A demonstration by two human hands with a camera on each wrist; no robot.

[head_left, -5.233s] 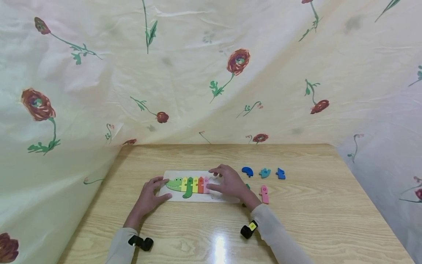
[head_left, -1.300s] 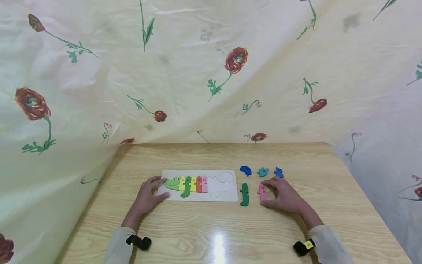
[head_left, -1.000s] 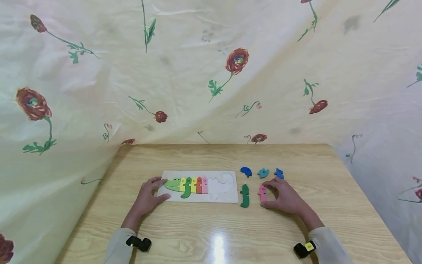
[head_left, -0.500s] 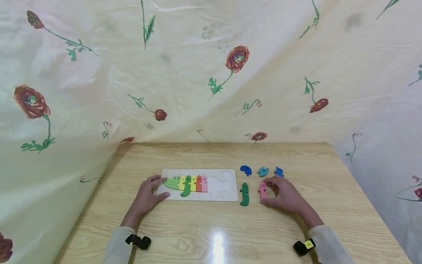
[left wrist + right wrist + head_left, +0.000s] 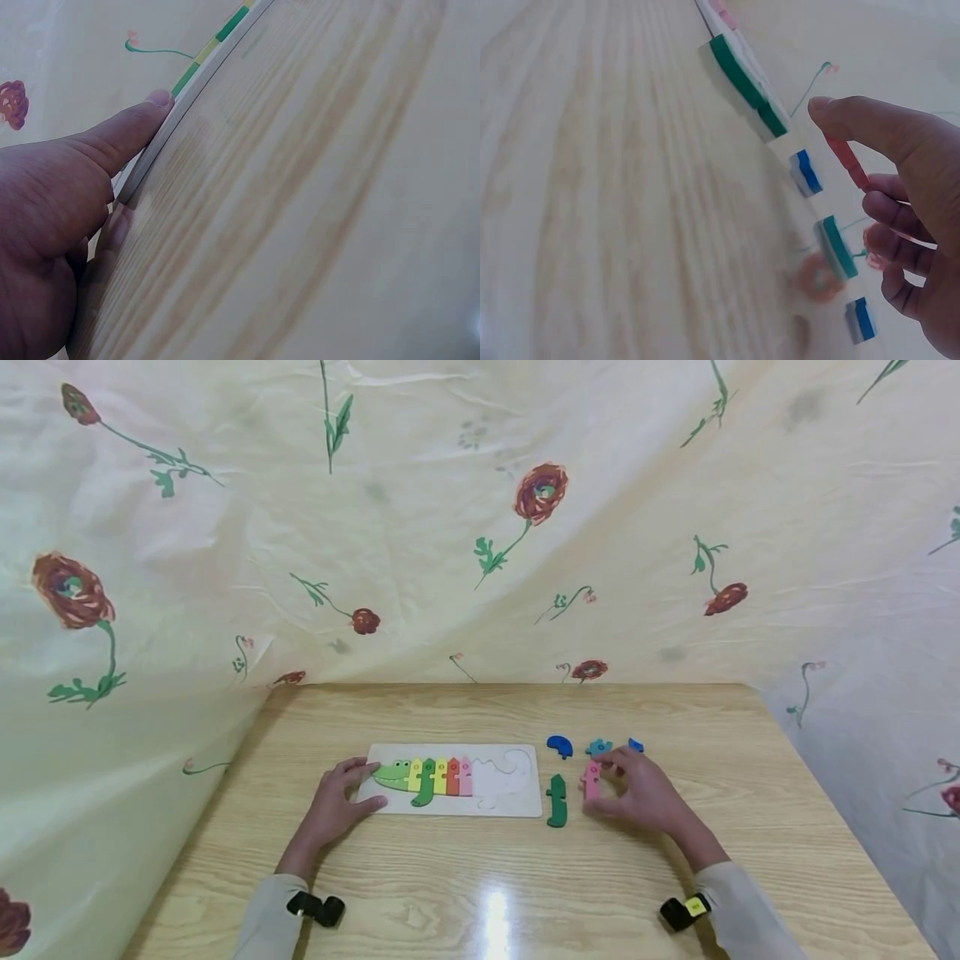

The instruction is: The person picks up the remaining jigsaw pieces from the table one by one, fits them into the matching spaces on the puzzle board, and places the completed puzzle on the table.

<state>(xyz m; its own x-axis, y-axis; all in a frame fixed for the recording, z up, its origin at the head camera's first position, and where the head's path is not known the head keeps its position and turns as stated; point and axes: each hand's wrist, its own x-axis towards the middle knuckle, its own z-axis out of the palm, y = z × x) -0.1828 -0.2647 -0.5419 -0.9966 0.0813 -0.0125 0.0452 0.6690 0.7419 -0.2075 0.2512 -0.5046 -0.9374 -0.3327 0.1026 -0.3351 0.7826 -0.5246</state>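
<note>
Puzzle piece [image 5: 591,779], pink, pinched in the right hand [image 5: 645,789]

Puzzle board [image 5: 517,802], loose pieces [image 5: 557,806] on table [image 5: 420,893]

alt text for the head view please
A right hand pinches a pink puzzle piece while the left hand rests on a board with a half-built crocodile. A green piece and three blue pieces lie on the table.
</note>
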